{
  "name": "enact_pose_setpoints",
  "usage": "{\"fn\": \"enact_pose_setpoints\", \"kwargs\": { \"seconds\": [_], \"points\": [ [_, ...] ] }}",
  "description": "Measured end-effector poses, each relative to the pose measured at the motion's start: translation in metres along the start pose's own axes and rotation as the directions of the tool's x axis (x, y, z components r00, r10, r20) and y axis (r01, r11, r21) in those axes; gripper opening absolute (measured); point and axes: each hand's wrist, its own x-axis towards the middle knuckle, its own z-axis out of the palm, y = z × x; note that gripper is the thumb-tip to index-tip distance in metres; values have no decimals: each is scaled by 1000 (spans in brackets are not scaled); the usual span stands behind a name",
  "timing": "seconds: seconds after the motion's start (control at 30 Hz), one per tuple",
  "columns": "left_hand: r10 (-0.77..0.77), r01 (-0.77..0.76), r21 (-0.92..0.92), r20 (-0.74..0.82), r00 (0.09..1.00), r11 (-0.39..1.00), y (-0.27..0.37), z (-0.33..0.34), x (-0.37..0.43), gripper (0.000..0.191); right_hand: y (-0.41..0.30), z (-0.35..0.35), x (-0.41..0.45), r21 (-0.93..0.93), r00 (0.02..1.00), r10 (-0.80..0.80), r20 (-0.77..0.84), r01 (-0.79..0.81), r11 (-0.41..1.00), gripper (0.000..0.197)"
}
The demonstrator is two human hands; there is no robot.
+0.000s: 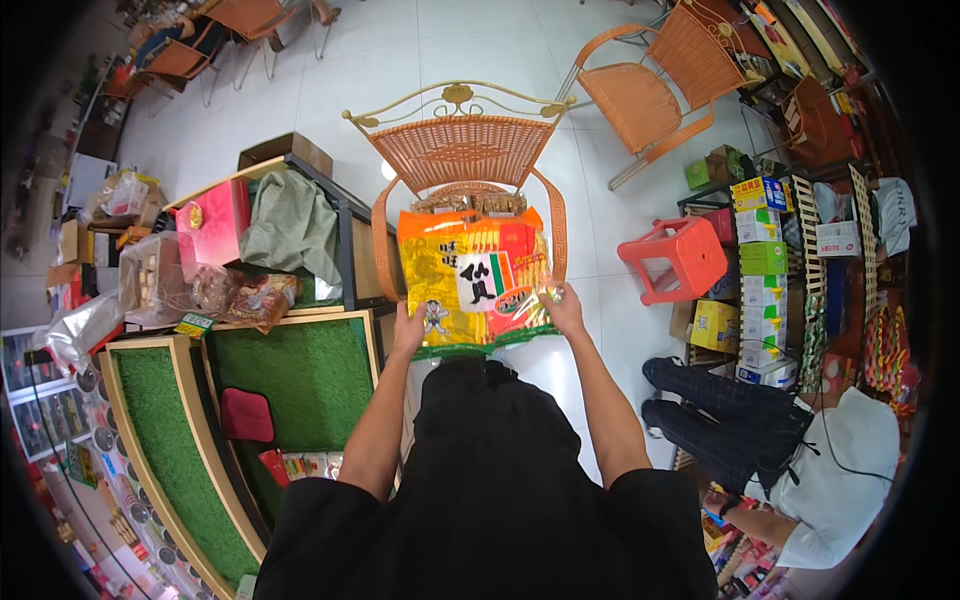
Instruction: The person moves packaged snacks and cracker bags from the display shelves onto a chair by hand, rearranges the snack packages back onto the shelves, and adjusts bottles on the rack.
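Observation:
A large plastic snack bag (pixel 480 281), yellow and orange with a green lower edge, is held between my two hands in front of my body. My left hand (pixel 410 328) grips its lower left edge, and my right hand (pixel 562 307) pinches its lower right side. Beyond the bag stands an orange wicker armchair (pixel 465 150) with a gold metal frame; the bag hides most of its seat. Small brown packaged items (pixel 469 202) show just past the bag's far edge.
On the left are display stands lined with green turf (pixel 292 382), a pink box (pixel 214 225) and a grey-green cloth (pixel 289 221). A red plastic stool (pixel 671 262), stacked cartons (pixel 761 300) and a person in a white shirt (pixel 840 472) are at right. Another wicker chair (pixel 637 97) stands farther back.

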Motion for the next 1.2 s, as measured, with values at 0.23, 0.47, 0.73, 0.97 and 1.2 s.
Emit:
{"fn": "enact_pose_setpoints", "kwargs": {
  "seconds": [0.23, 0.47, 0.73, 0.97, 1.2],
  "points": [
    [11, -8, -107, 25, 1000, 994, 22, 9, 61, 33, -11, 21, 63, -31, 998, 36, 51, -34, 999, 44],
    [-42, 48, -138, 45, 998, 989, -17, 32, 125, 39, 6, 54, 103, -67, 999, -14, -46, 11, 998, 43],
    [-199, 198, 17, 62, 978, 980, -89, 49, 166, 38, 71, 113, 108, -132, 971, 238, 22, -233, 963, 52],
    [-396, 366, 192, 158, 904, 911, -74, 64, 184, 46, 107, 111, 121, -329, 938, 305, 162, -240, 913, 92],
    [-255, 178, 408, 141, 957, 895, -68, 50, 195, 63, 60, 98, 123, -437, 924, 368, 103, -290, 851, 89]
  ]
}}
